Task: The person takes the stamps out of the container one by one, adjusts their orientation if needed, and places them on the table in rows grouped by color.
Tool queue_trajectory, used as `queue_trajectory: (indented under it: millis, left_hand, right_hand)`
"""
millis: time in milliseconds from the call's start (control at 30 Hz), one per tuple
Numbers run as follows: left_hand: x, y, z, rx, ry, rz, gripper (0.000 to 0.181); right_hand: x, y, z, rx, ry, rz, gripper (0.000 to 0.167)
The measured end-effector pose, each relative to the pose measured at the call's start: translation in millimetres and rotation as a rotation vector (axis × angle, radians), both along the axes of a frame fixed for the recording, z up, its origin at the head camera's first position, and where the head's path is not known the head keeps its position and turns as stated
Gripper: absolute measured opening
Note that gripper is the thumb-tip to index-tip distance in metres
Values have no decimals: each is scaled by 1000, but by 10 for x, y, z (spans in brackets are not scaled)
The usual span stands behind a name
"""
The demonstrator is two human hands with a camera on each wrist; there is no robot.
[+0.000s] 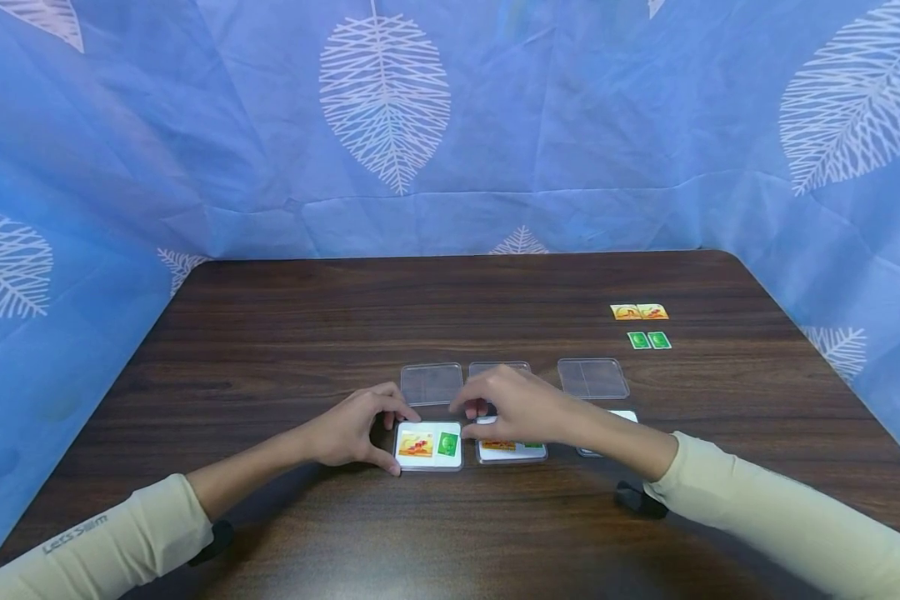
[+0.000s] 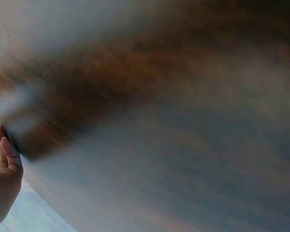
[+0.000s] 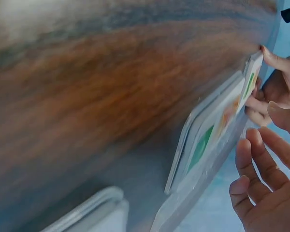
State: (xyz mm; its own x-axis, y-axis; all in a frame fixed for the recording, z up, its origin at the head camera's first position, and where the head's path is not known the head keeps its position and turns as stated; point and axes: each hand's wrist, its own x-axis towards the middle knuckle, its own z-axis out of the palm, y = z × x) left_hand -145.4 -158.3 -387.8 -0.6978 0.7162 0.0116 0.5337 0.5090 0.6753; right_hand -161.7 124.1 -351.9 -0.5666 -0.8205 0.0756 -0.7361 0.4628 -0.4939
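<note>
A shallow clear plastic case (image 1: 428, 463) holds a white stack topped by an orange picture sticker (image 1: 416, 444) and a green sticker (image 1: 447, 444). My left hand (image 1: 354, 425) grips this case at its left side, thumb at the near corner and index finger at the far edge. My right hand (image 1: 521, 406) hovers over a second, similar case (image 1: 512, 456), partly covering it. Its fingers are loosely bent, and the right wrist view shows nothing between them. The thumb tip is close to the first case's right edge; whether it touches I cannot tell.
Behind the cases lie clear plastic lids: left lid (image 1: 431, 384), middle lid (image 1: 499, 367) partly hidden, right lid (image 1: 592, 379). A third case (image 1: 624, 415) sits under my right forearm. Two orange stickers (image 1: 640, 312) and two green stickers (image 1: 649, 340) lie at the back right.
</note>
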Motion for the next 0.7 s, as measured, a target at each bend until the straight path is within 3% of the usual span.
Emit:
queue_trajectory:
  millis: [700]
  left_hand:
    - [3,12,28,-7,-21,1,52]
  right_hand:
    - [51,-365,-32,65,32,41,20]
